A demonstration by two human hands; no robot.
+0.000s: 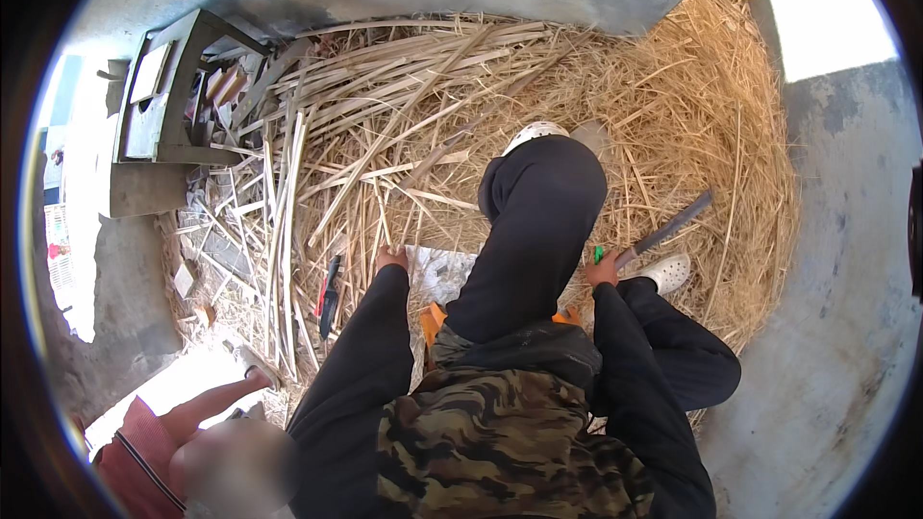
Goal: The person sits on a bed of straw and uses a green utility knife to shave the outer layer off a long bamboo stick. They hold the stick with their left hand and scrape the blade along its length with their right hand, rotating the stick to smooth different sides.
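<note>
My right hand (603, 269) is closed round the brown handle end of a machete (678, 218), whose long dark blade points away to the right over the straw. A small bright green piece (598, 254) shows at its fingers; what it belongs to is unclear. My left hand (391, 258) has its fingers curled, beside the corner of a pale, shiny sheet (437, 269) on the floor. Whatever those fingers grip is too small to make out. To the left of that hand lies a black and red hand tool (329, 298).
Long split wooden strips (385, 115) lie piled ahead and left; loose straw (692, 115) covers the right. A wooden cabinet (168, 101) stands far left. My raised knee (553, 183) hides the middle. Orange pieces (432, 322) show beneath me. Another person (159, 442) is at lower left.
</note>
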